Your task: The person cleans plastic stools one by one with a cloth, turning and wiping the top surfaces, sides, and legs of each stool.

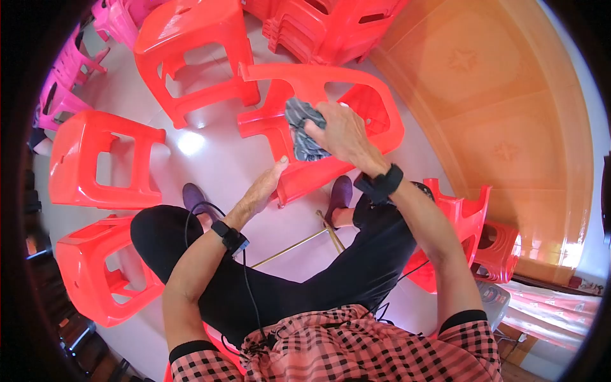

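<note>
A red plastic stool (375, 89) lies on its side in front of my knees, its legs pointing left. My right hand (344, 134) grips a crumpled grey patterned cloth (302, 127) against the stool's frame. Lower and to the left, my left hand (261, 191) is beside the stool's near leg, fingers extended and together, with nothing visible in it. Its fingertips are close to the red plastic; whether they touch it cannot be made out.
Upright red stools stand at the left (83, 159) and upper left (184, 32). Stacked red stools (331, 32) are at the top, pink chairs (60, 95) at the far left. An orange-brown panel (490, 95) fills the right. More red stools (499, 251) sit lower right.
</note>
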The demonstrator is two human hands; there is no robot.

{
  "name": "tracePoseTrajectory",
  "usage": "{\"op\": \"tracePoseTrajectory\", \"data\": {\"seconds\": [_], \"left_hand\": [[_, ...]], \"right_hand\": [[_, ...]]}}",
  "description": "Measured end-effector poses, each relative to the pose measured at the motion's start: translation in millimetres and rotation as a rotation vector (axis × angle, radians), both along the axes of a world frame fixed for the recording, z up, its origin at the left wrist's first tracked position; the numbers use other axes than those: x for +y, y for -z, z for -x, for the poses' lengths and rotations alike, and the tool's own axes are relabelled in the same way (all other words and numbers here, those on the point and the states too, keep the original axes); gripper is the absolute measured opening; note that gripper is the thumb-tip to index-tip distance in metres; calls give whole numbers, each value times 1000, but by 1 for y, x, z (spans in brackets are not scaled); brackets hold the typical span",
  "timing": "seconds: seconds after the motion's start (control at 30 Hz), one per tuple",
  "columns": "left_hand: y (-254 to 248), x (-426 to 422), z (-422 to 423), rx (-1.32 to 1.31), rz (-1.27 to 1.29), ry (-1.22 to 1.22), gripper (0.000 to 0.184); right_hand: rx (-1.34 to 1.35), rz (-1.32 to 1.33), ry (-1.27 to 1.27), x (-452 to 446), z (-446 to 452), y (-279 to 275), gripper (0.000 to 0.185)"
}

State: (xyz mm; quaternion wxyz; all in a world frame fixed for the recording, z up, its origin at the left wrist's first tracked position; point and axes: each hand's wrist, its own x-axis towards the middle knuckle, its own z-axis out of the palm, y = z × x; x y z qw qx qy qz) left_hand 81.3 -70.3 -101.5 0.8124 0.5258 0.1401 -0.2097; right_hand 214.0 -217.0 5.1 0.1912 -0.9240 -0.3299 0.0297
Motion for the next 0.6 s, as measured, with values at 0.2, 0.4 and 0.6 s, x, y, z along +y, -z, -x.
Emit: {"op": "tracePoseTrajectory", "data": {"seconds": [0.2, 0.4, 0.6], "left_hand": [[-5, -29, 6, 102, 151, -355, 61], [4, -11, -2, 164, 248, -169, 66], [-7, -2, 5, 43, 285, -145, 64]], "right_hand": [[55, -182, 89, -19, 113, 34, 40], [289, -315, 90, -35, 151, 74, 38], [758, -361, 238, -60, 132, 112, 35]]}}
